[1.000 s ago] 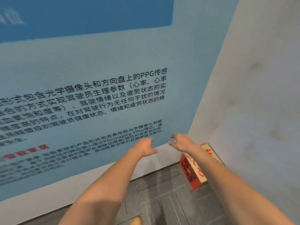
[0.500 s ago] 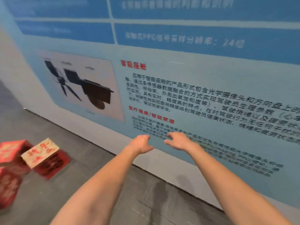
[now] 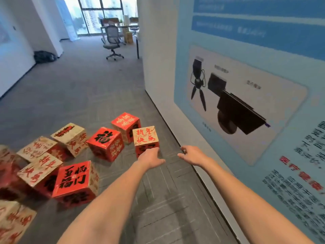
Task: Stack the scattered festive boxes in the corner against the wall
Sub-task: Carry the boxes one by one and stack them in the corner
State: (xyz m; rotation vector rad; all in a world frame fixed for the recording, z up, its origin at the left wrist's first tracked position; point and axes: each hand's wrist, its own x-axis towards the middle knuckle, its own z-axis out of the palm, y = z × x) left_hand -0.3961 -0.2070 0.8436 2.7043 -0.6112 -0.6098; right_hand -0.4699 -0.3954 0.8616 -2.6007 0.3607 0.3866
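A blue wall poster (image 3: 246, 85) runs along to the right of both outstretched hands. Red and cream festive boxes (image 3: 75, 180) lie scattered on the grey carpet (image 3: 73, 88), mostly left of them. The left hand (image 3: 150, 157), fingers loose and holding nothing, hovers over the nearest box (image 3: 145, 140); the right hand (image 3: 192, 155) is spread, empty, near the wall.

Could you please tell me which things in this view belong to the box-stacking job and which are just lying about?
Part of the job:
festive boxes scattered on the floor
left hand, over the nearest box
right hand, open beside it

Just lying about:
office chair
black bag
wall poster
desk
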